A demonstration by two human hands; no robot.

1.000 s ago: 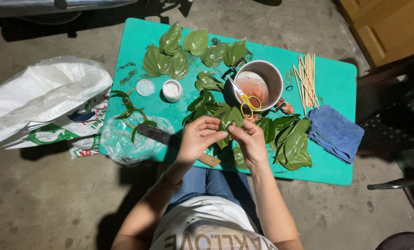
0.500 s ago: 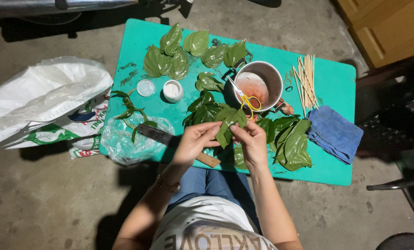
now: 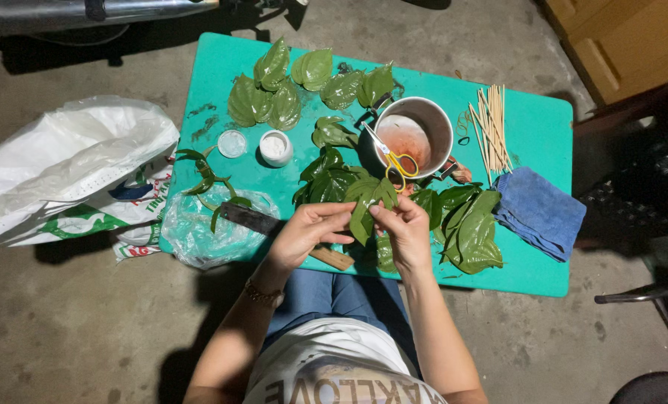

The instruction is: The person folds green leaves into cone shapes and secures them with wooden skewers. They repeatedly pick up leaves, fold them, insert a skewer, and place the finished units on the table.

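Green table (image 3: 543, 123) | white sack (image 3: 57, 161) left | both hands (image 3: 311, 232) pinch leaf (image 3: 364, 213)

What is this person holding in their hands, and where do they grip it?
A green leaf, held by both hands: the left hand pinches its left edge, the right hand its right edge near the top.

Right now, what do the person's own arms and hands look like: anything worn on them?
Both arms are bare to above the elbow, no sleeves showing. The left hand has a thin beaded bracelet at its wrist. The right hand shows no gloves, rings or watch.
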